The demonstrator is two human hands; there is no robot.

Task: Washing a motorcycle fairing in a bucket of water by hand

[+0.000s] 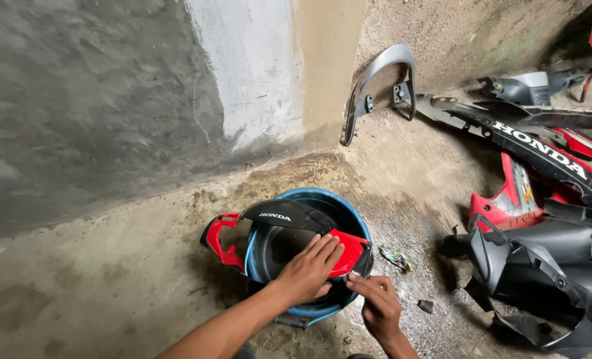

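So the red and black panel point(289, 233) lies across the top of a blue bucket point(349, 213), sitting on the concrete floor point(110, 279) close to the wall point(76, 100). Its long axis runs left to right, red ends sticking out past the rim on both sides, a black strip along the far edge. The left hand point(309, 269) lies flat on the right part of it, fingers spread and pointing away, pressing rather than gripping. The right hand point(375, 302) is just beside the panel's right red end, fingers pinched at its lower edge; can't tell whether there's something small between them. Both hands sit on the near side, left one further onto the panel.

Room-wise: bare floor to the left, a small wrapper point(397, 258) just right of the bucket, then a pile of black and red body panels point(542, 252) further right. A grey grab rail point(379, 86) leans against the wall corner behind.
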